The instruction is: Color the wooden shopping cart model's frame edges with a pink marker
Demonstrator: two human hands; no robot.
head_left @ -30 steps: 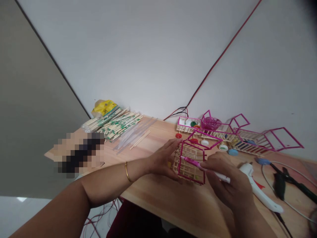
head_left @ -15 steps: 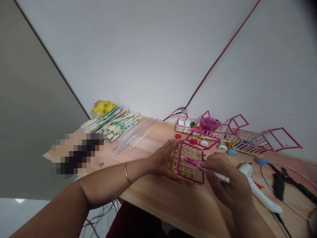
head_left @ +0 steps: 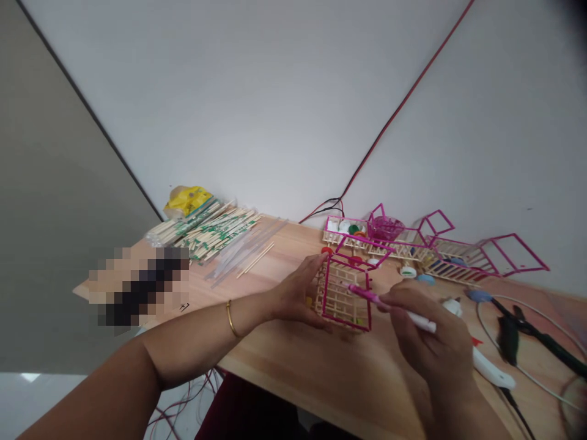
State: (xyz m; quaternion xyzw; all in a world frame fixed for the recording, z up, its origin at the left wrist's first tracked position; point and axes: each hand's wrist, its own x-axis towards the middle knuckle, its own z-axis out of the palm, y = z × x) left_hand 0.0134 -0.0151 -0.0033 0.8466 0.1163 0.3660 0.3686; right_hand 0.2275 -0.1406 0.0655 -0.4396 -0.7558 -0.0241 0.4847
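Observation:
My left hand (head_left: 293, 296) grips the left side of a small stick cart (head_left: 343, 299), thumb and fingers around its slatted wall. The cart's rim and raised handle are magenta, while its slats are bare wood; red bottle caps show by its far edge. In my right hand (head_left: 426, 330) is a slim paintbrush (head_left: 415, 318) with a white handle and a magenta-coated front part. Its tip points left over the cart's open side; whether it touches a stick I cannot tell.
Behind stand similar carts (head_left: 408, 250), one holding small bottles, and a magenta-stained bowl (head_left: 386, 229). To the right lie a white glue gun (head_left: 493, 370) and dark-handled pliers (head_left: 509, 339) among cables. Bundled sticks (head_left: 220, 235) and a yellow bag (head_left: 188, 200) are at the back left.
The paintbrush and right hand have drawn back to the right from the cart's left part. The cart has turned slightly in my left hand, and the whole view has shifted a little.

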